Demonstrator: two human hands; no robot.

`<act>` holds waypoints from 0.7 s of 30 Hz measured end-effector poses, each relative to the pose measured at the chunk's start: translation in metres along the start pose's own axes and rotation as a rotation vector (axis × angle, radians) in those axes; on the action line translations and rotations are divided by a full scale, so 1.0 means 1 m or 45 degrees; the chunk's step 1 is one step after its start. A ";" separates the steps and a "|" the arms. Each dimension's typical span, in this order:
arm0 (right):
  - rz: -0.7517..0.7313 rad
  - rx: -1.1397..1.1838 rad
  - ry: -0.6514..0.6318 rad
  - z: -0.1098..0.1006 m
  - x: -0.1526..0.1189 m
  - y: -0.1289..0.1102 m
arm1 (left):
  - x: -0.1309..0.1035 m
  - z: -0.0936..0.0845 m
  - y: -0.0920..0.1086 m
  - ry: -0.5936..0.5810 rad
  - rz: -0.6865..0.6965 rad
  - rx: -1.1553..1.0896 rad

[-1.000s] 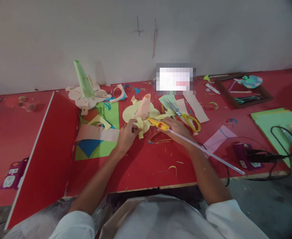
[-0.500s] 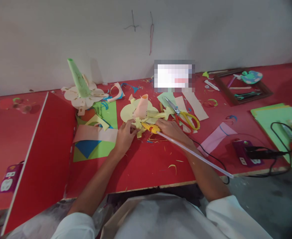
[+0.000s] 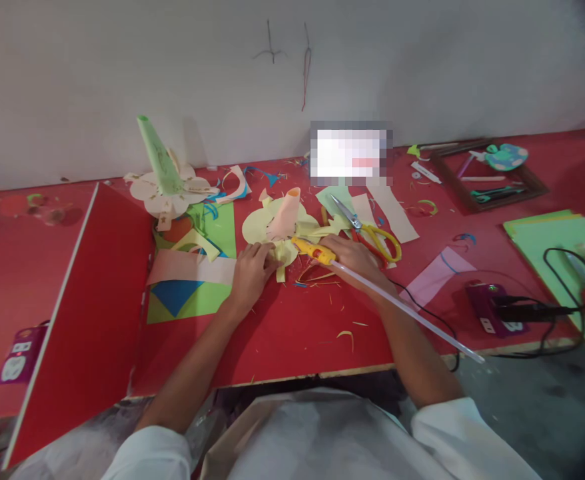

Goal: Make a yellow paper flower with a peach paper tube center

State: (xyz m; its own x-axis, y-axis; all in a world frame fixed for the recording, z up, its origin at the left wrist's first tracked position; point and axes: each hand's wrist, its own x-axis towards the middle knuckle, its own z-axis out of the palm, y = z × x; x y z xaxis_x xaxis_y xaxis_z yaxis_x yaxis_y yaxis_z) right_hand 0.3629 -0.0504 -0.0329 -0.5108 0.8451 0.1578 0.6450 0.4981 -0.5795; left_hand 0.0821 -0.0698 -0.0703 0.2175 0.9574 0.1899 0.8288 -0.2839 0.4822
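My right hand (image 3: 348, 257) is closed around a yellow hot glue gun (image 3: 317, 252), whose long glue stick (image 3: 397, 303) juts back over my forearm. Its nozzle is close to the base of a rolled peach paper cone (image 3: 285, 213). The cone stands on a pale yellow flower-shaped paper (image 3: 257, 223). At the flower's near edge, my left hand (image 3: 253, 268) has its fingers closed on a small yellow paper strip (image 3: 281, 272). Just behind my right hand lie scissors (image 3: 380, 240) with red and yellow handles.
A finished-looking paper flower with a green cone (image 3: 157, 157) stands at the back left. A red divider (image 3: 82, 307) rises at left. Purple power box (image 3: 495, 310), cables, green sheets (image 3: 567, 240) and a wooden frame (image 3: 462, 190) are at right. Paper scraps litter the red table (image 3: 292, 340).
My right hand has drawn the glue gun slightly right and away from the strip. My left fingers have moved onto the strip, pressing at the flower's edge.
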 end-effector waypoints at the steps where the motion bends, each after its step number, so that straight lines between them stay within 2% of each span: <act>1: -0.014 -0.019 -0.032 0.001 0.001 -0.005 | 0.000 0.001 -0.001 -0.003 0.033 0.015; 4: -0.018 -0.088 -0.081 0.004 0.004 -0.014 | -0.001 0.003 -0.004 -0.002 0.107 0.059; 10: -0.042 -0.112 -0.121 0.008 0.006 -0.009 | -0.004 0.001 -0.002 -0.021 0.173 0.147; 17: 0.022 -0.269 -0.235 0.006 0.012 -0.019 | -0.004 -0.002 0.002 0.007 0.166 0.211; 21: 0.052 -0.244 -0.217 0.004 0.009 -0.012 | -0.004 0.001 0.000 0.025 0.152 0.170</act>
State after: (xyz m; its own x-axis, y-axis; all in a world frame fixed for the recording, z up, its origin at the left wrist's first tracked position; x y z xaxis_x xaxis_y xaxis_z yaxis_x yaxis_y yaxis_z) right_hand 0.3481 -0.0500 -0.0277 -0.5600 0.8284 -0.0091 0.7548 0.5057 -0.4177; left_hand 0.0817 -0.0735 -0.0718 0.3095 0.9157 0.2565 0.8591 -0.3849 0.3373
